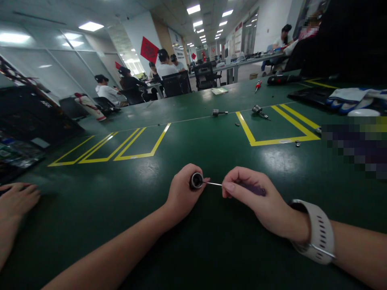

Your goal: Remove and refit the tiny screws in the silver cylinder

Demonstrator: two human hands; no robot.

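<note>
My left hand is closed around a dark hollow cylinder with a metal rim, its open end turned toward me. Between the fingers of my right hand is a screwdriver with a dark purple handle and a thin metal shaft. The shaft points left and its tip meets the right side of the cylinder. Whether the tip sits in a screw is hidden. Both hands are just above the green table, and a pale watch band circles my right wrist.
Another person's hand rests at the left edge. Two metal parts with thin shafts, small metal pieces and a red screwdriver lie farther back. Gloves lie at the right. Yellow tape marks areas.
</note>
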